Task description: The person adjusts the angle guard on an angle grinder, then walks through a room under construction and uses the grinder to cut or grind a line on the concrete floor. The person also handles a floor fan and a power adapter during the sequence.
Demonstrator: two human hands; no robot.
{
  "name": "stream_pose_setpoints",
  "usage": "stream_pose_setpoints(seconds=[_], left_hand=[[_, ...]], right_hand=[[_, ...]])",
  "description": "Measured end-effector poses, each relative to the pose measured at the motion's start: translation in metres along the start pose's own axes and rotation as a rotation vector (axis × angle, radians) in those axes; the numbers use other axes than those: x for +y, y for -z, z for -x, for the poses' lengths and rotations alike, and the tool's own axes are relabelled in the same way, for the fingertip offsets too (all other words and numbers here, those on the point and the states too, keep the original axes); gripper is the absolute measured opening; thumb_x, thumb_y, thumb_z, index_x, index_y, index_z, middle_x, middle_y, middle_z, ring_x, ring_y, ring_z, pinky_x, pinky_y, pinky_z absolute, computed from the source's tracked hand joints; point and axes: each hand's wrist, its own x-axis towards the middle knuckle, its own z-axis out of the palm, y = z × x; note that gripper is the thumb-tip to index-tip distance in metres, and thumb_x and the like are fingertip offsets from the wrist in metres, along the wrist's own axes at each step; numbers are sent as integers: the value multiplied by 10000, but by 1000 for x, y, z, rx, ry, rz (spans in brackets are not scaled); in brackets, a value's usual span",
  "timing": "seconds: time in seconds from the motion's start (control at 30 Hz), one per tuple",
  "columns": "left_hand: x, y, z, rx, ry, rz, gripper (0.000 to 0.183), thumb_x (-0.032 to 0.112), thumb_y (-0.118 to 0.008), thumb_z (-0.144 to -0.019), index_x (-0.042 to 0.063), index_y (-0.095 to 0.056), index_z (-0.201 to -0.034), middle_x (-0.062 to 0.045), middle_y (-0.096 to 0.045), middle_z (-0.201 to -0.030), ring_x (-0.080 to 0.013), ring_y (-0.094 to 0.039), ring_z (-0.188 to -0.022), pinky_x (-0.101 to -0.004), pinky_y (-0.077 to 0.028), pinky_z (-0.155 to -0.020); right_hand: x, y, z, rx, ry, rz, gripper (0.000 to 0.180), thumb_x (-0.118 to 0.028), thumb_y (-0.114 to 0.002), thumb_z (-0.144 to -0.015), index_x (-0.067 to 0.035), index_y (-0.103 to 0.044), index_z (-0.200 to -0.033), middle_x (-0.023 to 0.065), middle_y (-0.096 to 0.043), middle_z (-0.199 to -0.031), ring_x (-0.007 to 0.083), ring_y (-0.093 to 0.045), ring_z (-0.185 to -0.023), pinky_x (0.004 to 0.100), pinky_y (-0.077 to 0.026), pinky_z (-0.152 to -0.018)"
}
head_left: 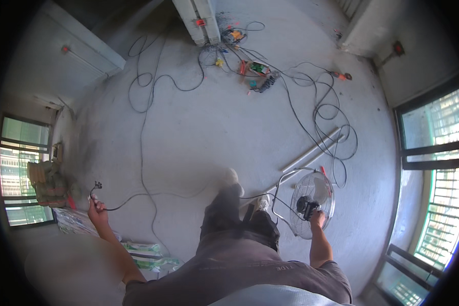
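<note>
My left hand [96, 209] is held out to the left with its fingers closed on a black power cord [118, 207]. A short end of that cord sticks up past the fingers, with a dark plug [98, 185] at its tip. On the other side, my right hand [318, 219] grips the black motor housing [309, 209] of a metal floor fan [313, 191]. The fan has a round wire guard and a bent tubular stand [277, 191]. From the left hand the cord runs across in front of my legs towards the fan.
Pale pipes [310, 149] lie beyond the fan. Looped cables [329, 111] spread over the concrete floor [214, 126], near an orange power tool [341, 75] and an open box [259, 68]. A yellow-and-black device [235, 36] stands by the pillar [202, 23]. Sacks [49, 185] are piled left.
</note>
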Motion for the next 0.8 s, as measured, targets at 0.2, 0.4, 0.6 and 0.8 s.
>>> stream_pose_setpoints(seconds=[0.2, 0.4, 0.6, 0.8], left_hand=[[15, -13, -81, -223, 109, -4, 329, 210, -543, -1033, 19, -546, -1301, -13, -557, -806, -99, -441, -585, -260, -348, -513], [-5, -169, -205, -71, 265, -176, 360, 229, -545, -1030, 23, -545, -1325, -27, -557, -784, -117, -434, -586, -260, -345, -542], [0, -294, -316, -244, 256, -325, 328, 233, -545, -1027, 27, -586, -1278, -22, -550, -768, -127, -420, -579, -255, -346, -562], [-55, -395, -412, -97, 317, -434, 259, 212, -528, -1031, 43, -603, -1213, -14, -524, -749, -129, -408, -565, -256, -343, -541]], right_hand=[[-139, -24, 1, -128, 36, 277, 471, -444, -580, -883, -34, -676, -1095, 238, -668, -1149, 422, -612, -1112, 511, -462, -938], [-262, -71, -11, -64, 98, 215, 441, -369, -600, -860, 36, -684, -1014, 296, -677, -1027, 460, -644, -1021, 527, -475, -885], [-355, -141, -23, -168, -2, 157, 406, -315, -587, -869, 36, -669, -1056, 318, -656, -1086, 466, -619, -1082, 542, -469, -909], [-385, -216, -56, -200, -90, 124, 397, -296, -639, -839, 20, -627, -1081, 294, -666, -1091, 462, -622, -1078, 529, -466, -937]])
